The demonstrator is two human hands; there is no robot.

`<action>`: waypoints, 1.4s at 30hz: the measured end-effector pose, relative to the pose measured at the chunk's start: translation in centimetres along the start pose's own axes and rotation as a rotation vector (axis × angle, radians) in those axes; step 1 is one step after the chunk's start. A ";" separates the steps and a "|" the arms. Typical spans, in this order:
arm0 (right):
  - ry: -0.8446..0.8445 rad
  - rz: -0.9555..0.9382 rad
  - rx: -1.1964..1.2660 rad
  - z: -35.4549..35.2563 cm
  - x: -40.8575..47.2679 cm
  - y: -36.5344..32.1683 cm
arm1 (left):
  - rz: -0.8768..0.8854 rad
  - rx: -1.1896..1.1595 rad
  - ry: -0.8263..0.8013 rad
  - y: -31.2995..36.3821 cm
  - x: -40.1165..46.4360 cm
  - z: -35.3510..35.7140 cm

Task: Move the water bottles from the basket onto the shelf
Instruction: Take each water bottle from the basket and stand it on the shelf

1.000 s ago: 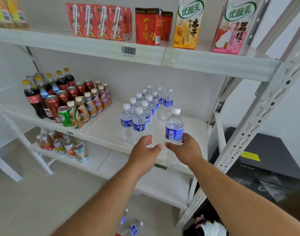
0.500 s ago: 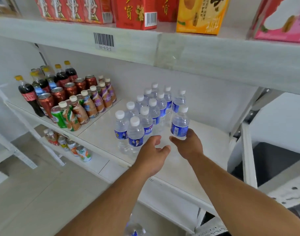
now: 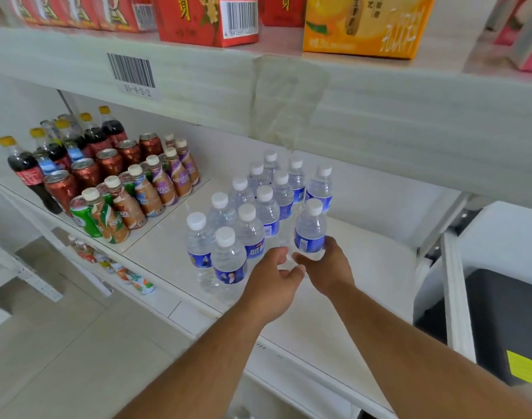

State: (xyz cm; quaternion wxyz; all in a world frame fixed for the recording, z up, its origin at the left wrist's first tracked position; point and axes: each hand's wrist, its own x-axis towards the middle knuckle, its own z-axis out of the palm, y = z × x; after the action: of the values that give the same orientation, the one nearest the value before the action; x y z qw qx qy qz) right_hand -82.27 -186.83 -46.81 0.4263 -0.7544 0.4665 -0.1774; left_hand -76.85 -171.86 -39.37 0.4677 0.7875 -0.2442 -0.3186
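Several clear water bottles (image 3: 252, 213) with white caps and blue labels stand in rows on the white middle shelf (image 3: 379, 267). My right hand (image 3: 325, 267) grips the lower part of one more water bottle (image 3: 310, 231), upright at the right end of the group, just in front of another bottle. My left hand (image 3: 274, 282) is beside it on the left, fingers loosely curled toward the same bottle's base; whether they touch it I cannot tell. The basket is out of view.
Cola bottles (image 3: 26, 173), red cans (image 3: 86, 173) and coffee bottles (image 3: 143, 192) fill the shelf's left half. Drink cartons (image 3: 207, 16) sit on the upper shelf (image 3: 198, 83) close overhead. A black box (image 3: 500, 328) lies at the right, beyond the shelf post.
Both hands have carried the bottle deeper onto the shelf, up against the right side of the rows. The camera has moved closer and lower.
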 end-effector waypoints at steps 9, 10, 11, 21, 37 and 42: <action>-0.022 0.051 0.024 1.1 2.4 -0.2 | -0.030 0.019 -0.006 0.4 1.8 0.7; -0.019 0.056 0.030 1.3 2.9 -0.4 | -0.034 0.021 0.002 0.4 2.1 0.7; -0.016 0.057 0.032 1.4 3.3 -0.6 | -0.037 0.021 0.008 0.5 2.3 0.7; -0.020 0.204 0.093 3.4 6.7 -1.3 | -0.047 -0.003 -0.020 0.6 2.8 0.8; 0.028 0.253 0.462 2.1 -1.0 -2.3 | -0.062 -0.095 -0.006 -3.8 -5.9 -3.3; 0.022 0.128 0.546 2.2 -12.0 -4.4 | -0.048 -0.047 0.080 -8.1 -10.6 -8.1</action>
State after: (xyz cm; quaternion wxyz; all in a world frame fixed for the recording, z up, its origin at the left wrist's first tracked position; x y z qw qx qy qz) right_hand -84.34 -174.60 -42.94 0.6189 -0.5787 0.4529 -0.2773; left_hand -77.46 -156.31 -40.82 0.4876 0.7941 -0.1987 -0.3037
